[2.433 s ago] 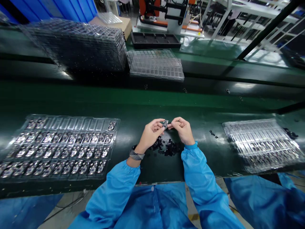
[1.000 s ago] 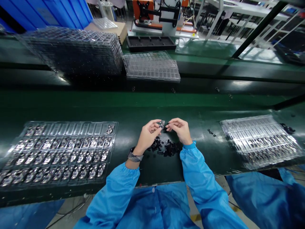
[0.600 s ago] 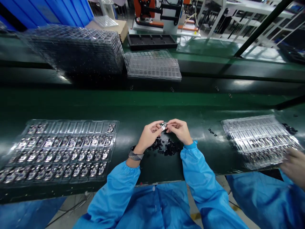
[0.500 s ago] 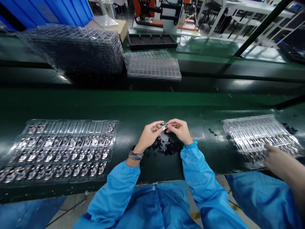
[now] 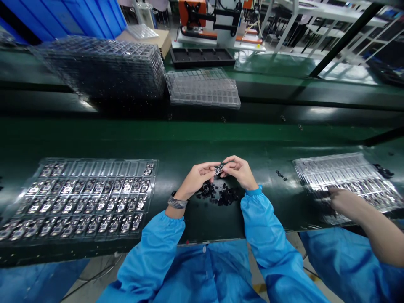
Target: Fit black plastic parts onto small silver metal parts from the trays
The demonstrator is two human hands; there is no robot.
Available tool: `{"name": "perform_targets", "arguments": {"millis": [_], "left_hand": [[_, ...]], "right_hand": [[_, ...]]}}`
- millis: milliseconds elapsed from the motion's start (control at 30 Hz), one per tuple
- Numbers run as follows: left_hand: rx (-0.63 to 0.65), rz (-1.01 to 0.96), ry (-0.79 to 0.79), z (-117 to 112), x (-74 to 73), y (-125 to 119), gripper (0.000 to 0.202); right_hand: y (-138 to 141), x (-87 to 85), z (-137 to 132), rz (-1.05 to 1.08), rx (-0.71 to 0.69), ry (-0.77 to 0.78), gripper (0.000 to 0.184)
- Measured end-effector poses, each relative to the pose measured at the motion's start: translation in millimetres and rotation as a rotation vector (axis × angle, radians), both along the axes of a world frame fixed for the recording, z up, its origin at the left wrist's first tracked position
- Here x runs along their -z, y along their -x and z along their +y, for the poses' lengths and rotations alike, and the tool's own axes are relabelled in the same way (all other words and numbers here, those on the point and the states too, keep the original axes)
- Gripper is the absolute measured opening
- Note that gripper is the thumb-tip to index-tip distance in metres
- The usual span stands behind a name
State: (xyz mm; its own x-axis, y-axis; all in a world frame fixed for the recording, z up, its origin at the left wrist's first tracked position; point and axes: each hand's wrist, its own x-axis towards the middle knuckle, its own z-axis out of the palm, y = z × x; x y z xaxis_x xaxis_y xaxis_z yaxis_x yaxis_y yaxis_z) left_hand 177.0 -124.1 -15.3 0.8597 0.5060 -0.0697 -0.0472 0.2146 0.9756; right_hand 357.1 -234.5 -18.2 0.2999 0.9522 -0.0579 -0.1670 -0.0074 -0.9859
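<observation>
Looks like the fiddly two-handed bit: left hand (image 5: 199,176) has its grip closed on a small metallic module (image 5: 218,170) just beyond the black pile (image 5: 227,196), right hand (image 5: 239,171) pinches its edge. Next move probably calls for steady left, gentle right.

Can't read any lettering, numbers or logos here, sorry. If there's print on the little electronic module (image 5: 218,170) in the middle or the modules (image 5: 90,186) over on the left, it's way too tiny. Yellow spot (image 5: 259,46) on the white machine base (image 5: 193,41) out back? Too small to tell.
</observation>
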Motion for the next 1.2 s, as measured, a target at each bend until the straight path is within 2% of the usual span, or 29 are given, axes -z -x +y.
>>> {"name": "perform_targets", "arguments": {"millis": [200,300,467,600,667,767,833,900,967,1033,1100,1200], "left_hand": [[-0.056,-0.04,0.046,0,0.1,1,0.043],[-0.084,-0.017,0.005,-1,0.4,1,0.044],[-0.062,0.026,-0.092,-3,1.2,-4,0.043],[-0.118,0.033,-0.126,-10,-10.2,0,0.046],[-0.212,0.06,-0.142,-15,-22.5,16,0.048],[-0.392,0.192,-0.243,-13,-44.2,63,0.038],[-0.516,0.319,-0.339,-1,-55.9,102,0.029],[-0.627,0.445,-0.388,22,-61.1,139,0.027],[-0.682,0.571,-0.362,50,-58.5,165,0.028],[-0.706,0.69,-0.307,76,-49.5,178,0.027],[-0.735,0.779,-0.277,93,-37.4,179,0.025],[-0.772,0.856,-0.297,102,-21.0,175,0.026]], "right_hand": [[3,0.8,1,0.019,-0.024,-0.023,0.037],[6,0.6,2,0.001,-0.003,-0.011,0.035],[12,-2.2,5,-0.054,0.033,0.05,0.038],[13,-5.7,3,-0.052,0.044,0.043,0.038],[10,-5.2,0,-0.043,0.073,0.043,0.039],[3,1.2,-1,-0.076,0.156,0.061,0.043],[1,7.7,0,-0.132,0.192,0.072,0.046],[2,13.2,2,-0.202,0.2,0.07,0.047],[6,16.2,4,-0.288,0.2,0.062,0.046],[11,16.6,5,-0.392,0.196,0.058,0.042],[14,15.8,4,-0.477,0.19,0.061,0.039],[14,15.7,3,-0.525,0.196,0.057,0.036]]}}
